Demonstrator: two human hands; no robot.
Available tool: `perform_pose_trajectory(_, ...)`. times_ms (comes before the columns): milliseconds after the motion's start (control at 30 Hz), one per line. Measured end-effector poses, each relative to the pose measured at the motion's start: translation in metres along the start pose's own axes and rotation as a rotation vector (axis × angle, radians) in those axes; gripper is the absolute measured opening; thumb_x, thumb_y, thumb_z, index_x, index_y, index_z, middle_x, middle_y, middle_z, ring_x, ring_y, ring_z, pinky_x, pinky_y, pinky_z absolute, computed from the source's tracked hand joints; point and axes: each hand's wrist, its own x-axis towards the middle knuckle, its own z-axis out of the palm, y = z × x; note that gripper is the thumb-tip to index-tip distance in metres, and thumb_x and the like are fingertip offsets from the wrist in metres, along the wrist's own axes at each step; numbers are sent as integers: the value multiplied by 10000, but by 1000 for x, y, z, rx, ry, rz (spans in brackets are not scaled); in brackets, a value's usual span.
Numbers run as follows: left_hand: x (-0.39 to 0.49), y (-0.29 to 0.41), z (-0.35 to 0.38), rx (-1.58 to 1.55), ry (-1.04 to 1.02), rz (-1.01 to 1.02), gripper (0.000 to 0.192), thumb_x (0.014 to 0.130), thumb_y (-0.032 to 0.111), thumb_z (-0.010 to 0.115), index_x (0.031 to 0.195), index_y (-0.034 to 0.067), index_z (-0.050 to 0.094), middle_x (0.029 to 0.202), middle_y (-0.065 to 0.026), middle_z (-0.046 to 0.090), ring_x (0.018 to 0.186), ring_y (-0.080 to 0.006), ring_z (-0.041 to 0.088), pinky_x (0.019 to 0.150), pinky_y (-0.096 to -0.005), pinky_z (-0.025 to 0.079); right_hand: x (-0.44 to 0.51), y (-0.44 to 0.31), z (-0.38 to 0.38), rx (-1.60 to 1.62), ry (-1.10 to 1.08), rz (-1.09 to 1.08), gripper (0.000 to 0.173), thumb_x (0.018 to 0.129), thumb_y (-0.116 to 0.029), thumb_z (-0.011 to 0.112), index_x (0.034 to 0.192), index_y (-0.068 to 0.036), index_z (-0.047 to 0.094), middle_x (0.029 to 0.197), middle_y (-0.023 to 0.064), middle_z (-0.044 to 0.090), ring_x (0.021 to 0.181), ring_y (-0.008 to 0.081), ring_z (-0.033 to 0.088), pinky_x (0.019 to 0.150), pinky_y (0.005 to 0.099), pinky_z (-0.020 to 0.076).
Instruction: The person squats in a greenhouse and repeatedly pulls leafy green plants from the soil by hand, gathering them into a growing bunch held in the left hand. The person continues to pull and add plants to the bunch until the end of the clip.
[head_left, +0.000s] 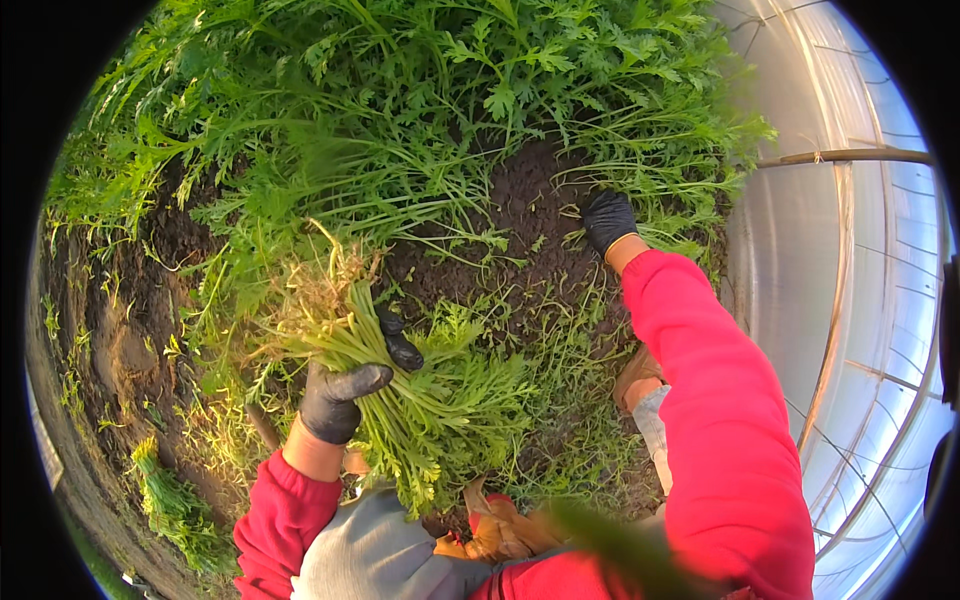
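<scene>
My left hand (341, 394), in a black glove, grips a thick bunch of leafy greens (420, 409) that look like crown daisy. The bunch's pale stems and tangled roots stick up beyond my thumb, while its leaves hang towards my knees. My right hand (609, 219), also black-gloved, is low at the bare soil, beside the stem bases of the standing greens (660, 176) at the bed's right edge. Its fingers are curled and partly hidden, so I cannot tell whether stems are in them.
Dense uncut greens (450, 67) fill the far side. A second bundle of greens (176, 510) lies on the ground at lower left. Clear plastic greenhouse sheeting (787, 247) with a horizontal pole (862, 155) rises on the right. Loose leaves and stems litter the dark soil (529, 195).
</scene>
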Motion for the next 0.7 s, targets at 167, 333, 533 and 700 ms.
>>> perform_pose_trajectory(167, -5, 1, 5, 12, 30, -26, 594, 611, 154, 728, 1122, -40, 496, 900, -133, 640, 841, -261, 618, 786, -371, 479, -5, -1, -18, 227, -314, 97, 274, 841, -148, 426, 965, -22, 636, 955, 177, 644, 863, 307, 631, 754, 438, 479)
perform_pose_trajectory(333, -6, 4, 3, 19, -19, -22, 624, 615, 162, 727, 1148, -40, 473, 904, -138, 634, 840, -279, 613, 786, -397, 481, -41, -21, -63, 208, -507, -253, 312, 776, -128, 480, 1066, -66, 576, 893, 175, 647, 831, 331, 629, 701, 434, 483)
perform_pose_trajectory(533, -3, 1, 1, 10, -1, -63, 630, 595, 158, 738, 1139, -44, 491, 908, -134, 637, 835, -253, 622, 777, -369, 488, -8, 9, -64, 169, -173, -256, 272, 814, -77, 418, 1040, -3, 550, 982, 183, 625, 904, 310, 618, 744, 384, 499)
perform_pose_trajectory(700, -3, 2, -2, -30, 6, -78, 631, 583, 134, 751, 1134, -50, 503, 925, -135, 639, 846, -253, 627, 779, -365, 491, 55, 24, -34, 142, -7, 12, 333, 829, -123, 431, 1122, -22, 551, 1036, 147, 615, 954, 292, 609, 775, 392, 499)
